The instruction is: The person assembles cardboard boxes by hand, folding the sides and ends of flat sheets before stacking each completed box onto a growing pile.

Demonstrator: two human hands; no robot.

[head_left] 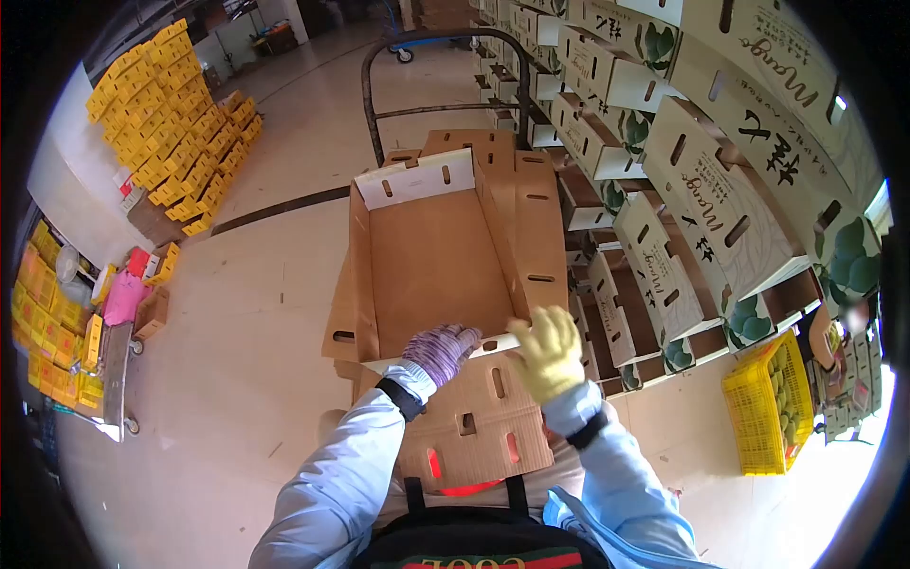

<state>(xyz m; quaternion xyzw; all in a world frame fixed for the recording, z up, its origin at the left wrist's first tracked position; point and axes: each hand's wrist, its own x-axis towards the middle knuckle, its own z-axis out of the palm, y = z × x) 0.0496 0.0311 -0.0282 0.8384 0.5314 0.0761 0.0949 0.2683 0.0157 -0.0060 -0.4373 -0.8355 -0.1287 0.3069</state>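
An open cardboard box (436, 261) lies in front of me on flat cardboard sheets (542, 223), its far wall showing a white face. My left hand (441, 354), in a purple striped glove, is curled over the near edge of the box, fingers together. Just right of it, at the near right corner, my right hand (548, 357) wears a yellow glove. Its fingers are apart and slightly blurred, and nothing shows in them. Below both hands a cardboard flap with slots (479, 431) reaches toward my body.
A trolley handle (445, 34) rises behind the sheets. White printed mango boxes (716, 194) are stacked high on the right, near a yellow crate of green fruit (744, 417). Yellow crates (156, 104) stand at far left; a loaded cart (116, 379) is nearer.
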